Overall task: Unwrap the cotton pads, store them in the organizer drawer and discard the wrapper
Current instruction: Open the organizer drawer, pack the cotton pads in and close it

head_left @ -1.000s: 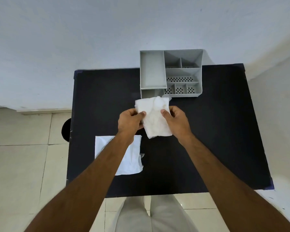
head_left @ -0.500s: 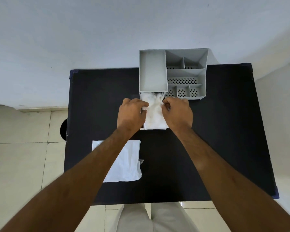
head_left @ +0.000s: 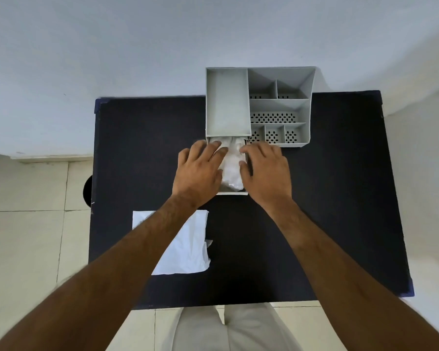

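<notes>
Both hands over the pulled-out drawer [head_left: 232,192] at the front left of the grey organizer [head_left: 257,107], which sits at the far edge of the black bench [head_left: 340,198]. Cotton pads [head_left: 230,163], a white crumpled bundle, lie inside the drawer between the two hands. Left hand [head_left: 199,171] palm down, fingers spread flat, fingertips touching the left side of the pads; grip wide, nothing clasped. Right hand [head_left: 265,171] palm down too, fingers splayed, thumb and index against the right side of the pads; grip wide, pressing rather than holding. Drawer's near rim shows just below the hands. Wrapper [head_left: 185,249], a flat white sheet, lies on the bench near the front left edge, partly under the left forearm, well apart from the drawer. Organizer's top compartments look bare.
</notes>
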